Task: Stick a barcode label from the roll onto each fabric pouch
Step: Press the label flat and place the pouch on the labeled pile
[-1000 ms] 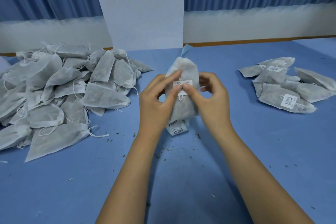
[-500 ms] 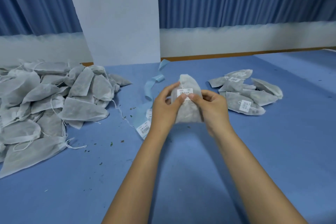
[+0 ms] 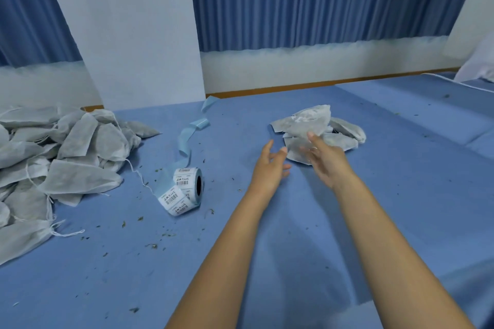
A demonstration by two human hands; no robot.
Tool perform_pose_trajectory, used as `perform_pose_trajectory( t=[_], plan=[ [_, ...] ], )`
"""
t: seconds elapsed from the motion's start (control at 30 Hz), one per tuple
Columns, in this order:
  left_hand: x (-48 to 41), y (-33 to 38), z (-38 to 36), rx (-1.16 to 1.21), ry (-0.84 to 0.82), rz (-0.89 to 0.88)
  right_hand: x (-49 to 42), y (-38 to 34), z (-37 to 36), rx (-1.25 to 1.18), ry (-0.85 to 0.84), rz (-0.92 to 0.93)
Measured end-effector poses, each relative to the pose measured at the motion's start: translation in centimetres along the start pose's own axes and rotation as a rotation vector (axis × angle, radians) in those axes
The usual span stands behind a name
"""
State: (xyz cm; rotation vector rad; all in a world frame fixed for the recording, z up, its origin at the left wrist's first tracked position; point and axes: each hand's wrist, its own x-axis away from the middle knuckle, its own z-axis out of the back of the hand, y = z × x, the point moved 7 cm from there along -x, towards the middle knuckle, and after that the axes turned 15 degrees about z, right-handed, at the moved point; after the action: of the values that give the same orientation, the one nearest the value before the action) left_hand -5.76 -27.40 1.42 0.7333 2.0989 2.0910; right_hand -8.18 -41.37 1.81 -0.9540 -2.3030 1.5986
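Pouch pile (image 3: 61, 168) left, smaller pile (image 3: 347, 129) right

A small packing and labelling workroom. A broad work surface (image 3: 401, 195) draped in blue cloth carries a large heap of grey fabric pouches (image 3: 66, 157), a smaller pile (image 3: 344, 136), a roll of barcode labels (image 3: 187, 189) trailing its blue backing strip (image 3: 187, 136), and scattered dark crumbs (image 3: 153, 246), possibly dried herb. Pleated blue curtains (image 3: 307, 0) line the wall behind.

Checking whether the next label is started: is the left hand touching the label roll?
Apart. The head view shows bare blue table between the left hand and the label roll.
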Motion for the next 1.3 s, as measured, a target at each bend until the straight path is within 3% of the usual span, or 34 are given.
perform_pose_trajectory(
  t=[0.13,0.27,0.43,0.53,0.6,0.67,0.77,0.93,1.0,1.07,1.2,1.3],
  plan=[
    [-0.1,-0.3,0.6,-0.166,0.042,-0.010,0.9,1.4,-0.6,0.056,0.093,-0.061],
    [0.8,0.4,2.7,-0.282,0.100,-0.121,4.4,3.7,-6.3,0.185,-0.185,0.004],
    [3.6,3.0,9.5,-0.537,0.276,-0.395,6.8,5.0,-13.9,0.156,-0.307,0.122],
    [5.0,4.0,17.5,-0.467,0.497,-0.455,7.6,5.6,-18.1,0.160,-0.403,0.183],
    [5.6,3.6,24.2,-0.468,0.754,-0.416,8.0,6.1,-20.0,0.247,-0.441,0.263],
    [5.3,2.4,29.8,-0.648,0.931,-0.287,8.2,6.7,-21.2,0.327,-0.477,0.332],
    [3.5,0.0,34.5,-0.982,0.980,-0.079,8.7,7.4,-21.9,0.403,-0.533,0.409],
    [1.5,-1.5,36.5,-1.303,1.089,0.065,9.4,7.5,-22.3,0.563,-0.642,0.572],
    [1.2,-1.8,36.3,-1.270,1.130,0.094,9.5,7.4,-22.3,0.589,-0.663,0.586],
    [2.2,-1.2,35.5,-1.141,1.201,0.007,9.6,7.1,-22.3,0.617,-0.665,0.612],
    [6.3,1.7,31.9,-0.652,1.226,-0.503,9.7,6.5,-22.2,0.641,-0.620,0.613],
    [8.0,2.9,28.1,-0.425,0.995,-0.779,9.8,6.5,-22.1,0.619,-0.588,0.556]
  ],
)
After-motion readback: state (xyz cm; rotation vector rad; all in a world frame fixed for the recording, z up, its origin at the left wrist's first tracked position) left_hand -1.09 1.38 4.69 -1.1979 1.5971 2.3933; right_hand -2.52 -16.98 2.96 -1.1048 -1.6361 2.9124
